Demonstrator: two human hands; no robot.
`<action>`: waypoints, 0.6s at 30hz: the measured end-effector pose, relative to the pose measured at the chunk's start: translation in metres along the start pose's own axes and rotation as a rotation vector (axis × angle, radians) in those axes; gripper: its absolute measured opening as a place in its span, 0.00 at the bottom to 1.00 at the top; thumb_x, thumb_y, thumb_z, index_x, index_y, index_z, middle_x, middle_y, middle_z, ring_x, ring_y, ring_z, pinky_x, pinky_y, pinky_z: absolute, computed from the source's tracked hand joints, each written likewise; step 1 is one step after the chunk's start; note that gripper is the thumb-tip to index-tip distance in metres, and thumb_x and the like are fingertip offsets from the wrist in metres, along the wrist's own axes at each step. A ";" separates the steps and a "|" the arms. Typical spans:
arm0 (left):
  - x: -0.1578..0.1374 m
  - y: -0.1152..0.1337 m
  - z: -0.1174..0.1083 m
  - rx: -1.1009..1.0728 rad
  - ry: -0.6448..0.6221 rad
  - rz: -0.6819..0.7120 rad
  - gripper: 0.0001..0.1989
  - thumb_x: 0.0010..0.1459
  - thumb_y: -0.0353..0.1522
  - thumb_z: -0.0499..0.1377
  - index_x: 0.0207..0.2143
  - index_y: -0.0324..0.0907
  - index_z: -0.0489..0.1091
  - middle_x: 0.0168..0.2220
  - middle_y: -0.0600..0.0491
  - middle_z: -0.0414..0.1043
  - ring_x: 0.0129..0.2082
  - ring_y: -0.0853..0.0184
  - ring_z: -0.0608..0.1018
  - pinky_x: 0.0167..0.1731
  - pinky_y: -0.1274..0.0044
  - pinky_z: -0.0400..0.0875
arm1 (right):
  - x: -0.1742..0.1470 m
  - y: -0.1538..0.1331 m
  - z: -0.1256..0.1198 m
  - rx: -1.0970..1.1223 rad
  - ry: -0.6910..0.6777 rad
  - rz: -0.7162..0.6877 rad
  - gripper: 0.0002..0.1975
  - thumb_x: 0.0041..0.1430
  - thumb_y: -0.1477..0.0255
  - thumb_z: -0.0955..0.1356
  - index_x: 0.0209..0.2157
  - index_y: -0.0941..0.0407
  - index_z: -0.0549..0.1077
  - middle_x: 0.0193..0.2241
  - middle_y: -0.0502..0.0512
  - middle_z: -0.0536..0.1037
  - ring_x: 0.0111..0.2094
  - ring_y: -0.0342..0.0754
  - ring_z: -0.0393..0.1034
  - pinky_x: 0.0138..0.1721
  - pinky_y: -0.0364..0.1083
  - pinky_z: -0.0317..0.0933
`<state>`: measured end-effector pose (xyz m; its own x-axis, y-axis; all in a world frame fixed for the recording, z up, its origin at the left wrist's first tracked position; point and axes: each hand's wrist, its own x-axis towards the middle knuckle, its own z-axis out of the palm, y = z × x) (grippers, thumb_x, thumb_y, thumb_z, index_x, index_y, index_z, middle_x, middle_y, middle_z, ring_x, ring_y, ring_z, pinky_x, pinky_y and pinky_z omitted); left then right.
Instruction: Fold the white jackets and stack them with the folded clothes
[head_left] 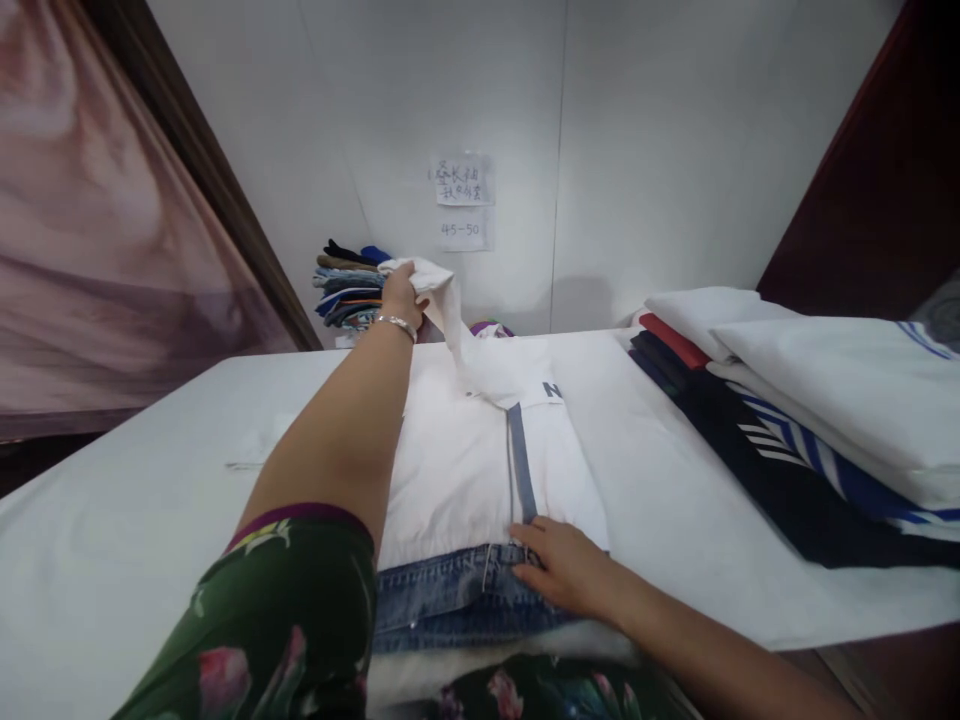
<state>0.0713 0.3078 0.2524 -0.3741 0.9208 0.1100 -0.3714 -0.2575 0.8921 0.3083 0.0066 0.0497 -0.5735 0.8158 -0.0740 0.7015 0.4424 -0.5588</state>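
On the white bench, the left hand is lifting the far end of a white garment, fingers clamped on the cloth. The right hand is pressing flat, fingers together, on the near edge where the garment overlaps blue denim.

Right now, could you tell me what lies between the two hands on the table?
In the head view, the white garment with its grey-blue strip spans from left hand to right hand.
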 end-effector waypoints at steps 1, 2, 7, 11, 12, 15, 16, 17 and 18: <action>-0.001 -0.002 -0.011 0.005 0.027 -0.023 0.04 0.60 0.32 0.55 0.34 0.40 0.66 0.30 0.56 0.71 0.31 0.71 0.73 0.38 0.75 0.66 | -0.002 0.001 -0.002 0.039 0.009 -0.031 0.22 0.60 0.65 0.67 0.55 0.55 0.71 0.42 0.60 0.76 0.42 0.53 0.72 0.45 0.50 0.65; -0.002 -0.004 -0.021 0.007 0.052 -0.046 0.04 0.61 0.31 0.54 0.34 0.39 0.66 0.29 0.57 0.70 0.30 0.72 0.72 0.37 0.76 0.66 | -0.004 0.003 -0.007 0.095 0.029 -0.076 0.20 0.60 0.64 0.67 0.53 0.54 0.72 0.41 0.59 0.77 0.40 0.51 0.72 0.44 0.49 0.66; -0.007 -0.003 -0.057 -0.002 0.100 -0.111 0.02 0.60 0.29 0.55 0.33 0.40 0.66 0.27 0.56 0.70 0.29 0.70 0.73 0.35 0.75 0.68 | 0.006 0.036 -0.028 0.204 0.388 -0.242 0.19 0.66 0.64 0.60 0.54 0.53 0.70 0.53 0.60 0.73 0.53 0.50 0.68 0.53 0.52 0.63; -0.013 0.001 -0.061 0.007 0.063 -0.115 0.01 0.58 0.27 0.55 0.34 0.40 0.67 0.27 0.55 0.71 0.32 0.68 0.74 0.39 0.73 0.71 | 0.036 0.070 -0.019 -0.072 0.234 -0.028 0.28 0.64 0.59 0.61 0.62 0.57 0.63 0.65 0.64 0.57 0.67 0.58 0.45 0.65 0.61 0.44; -0.014 0.002 -0.059 0.009 0.049 -0.108 0.01 0.58 0.27 0.55 0.34 0.40 0.67 0.28 0.54 0.71 0.32 0.68 0.75 0.41 0.72 0.71 | 0.042 0.075 -0.014 -0.118 0.139 0.020 0.29 0.65 0.58 0.60 0.62 0.57 0.62 0.66 0.63 0.54 0.68 0.59 0.41 0.65 0.62 0.41; -0.019 0.003 -0.047 0.015 -0.006 -0.076 0.02 0.56 0.27 0.57 0.33 0.40 0.68 0.31 0.53 0.72 0.34 0.68 0.76 0.45 0.70 0.71 | 0.051 0.081 -0.002 -0.154 0.014 0.066 0.29 0.67 0.57 0.57 0.64 0.55 0.60 0.67 0.60 0.52 0.69 0.57 0.39 0.65 0.62 0.36; -0.020 0.004 -0.042 0.027 -0.043 -0.062 0.02 0.54 0.26 0.58 0.32 0.40 0.68 0.31 0.53 0.72 0.35 0.67 0.76 0.46 0.70 0.70 | 0.051 0.082 0.001 -0.145 0.017 0.064 0.29 0.67 0.57 0.56 0.64 0.56 0.60 0.67 0.60 0.52 0.69 0.57 0.39 0.66 0.62 0.36; -0.022 0.004 -0.036 0.044 -0.094 -0.047 0.03 0.53 0.26 0.59 0.32 0.40 0.69 0.31 0.52 0.73 0.35 0.66 0.77 0.46 0.69 0.70 | 0.051 0.082 0.002 -0.128 0.023 0.063 0.29 0.66 0.57 0.57 0.64 0.56 0.60 0.67 0.60 0.52 0.69 0.57 0.39 0.66 0.62 0.35; -0.025 0.005 -0.030 0.064 -0.151 -0.033 0.04 0.50 0.25 0.60 0.31 0.40 0.69 0.30 0.52 0.73 0.35 0.65 0.77 0.47 0.68 0.69 | 0.051 0.082 0.002 -0.101 0.030 0.065 0.29 0.66 0.57 0.58 0.63 0.56 0.61 0.67 0.60 0.53 0.69 0.57 0.39 0.66 0.62 0.35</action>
<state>0.0538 0.2747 0.2406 -0.2293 0.9631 0.1407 -0.3241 -0.2118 0.9220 0.3362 0.0836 -0.0018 -0.5134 0.8542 -0.0823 0.7770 0.4220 -0.4670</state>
